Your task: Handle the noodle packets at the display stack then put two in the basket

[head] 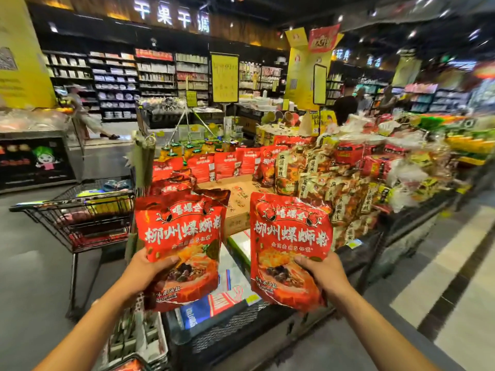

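Head view, looking forward and down over two outstretched bare arms in a supermarket aisle: the left hand (pixel 146 269) holds up a red noodle packet (pixel 182 245) by its lower left edge, thumb curled over the printed front and the other fingers hidden behind, so its grip is closed firmly round the bag. The right hand (pixel 320 273) does the same with a second red packet (pixel 290 245), thumb across the lower front and fingers behind. Both bags are upright, faces toward the camera, side by side but apart, raised above the front edge of a display stand (pixel 417 218) stacked with more red and tan packets. A bare cardboard box (pixel 238 199) sits in the middle of that stand just behind the two bags. To the left stands a shopping cart (pixel 80 220) with goods already in its basket, close to the left arm. Farther back are shelves (pixel 117 84) and yellow signs. The step in hand looks like a pick from the display, with both packets lifted clear and held for a look. Judging from the layout, moving either bag calls for a swing to the left over the cart rim or forward to the stack, each grip kept tight since the bags hang only from their lower edges.
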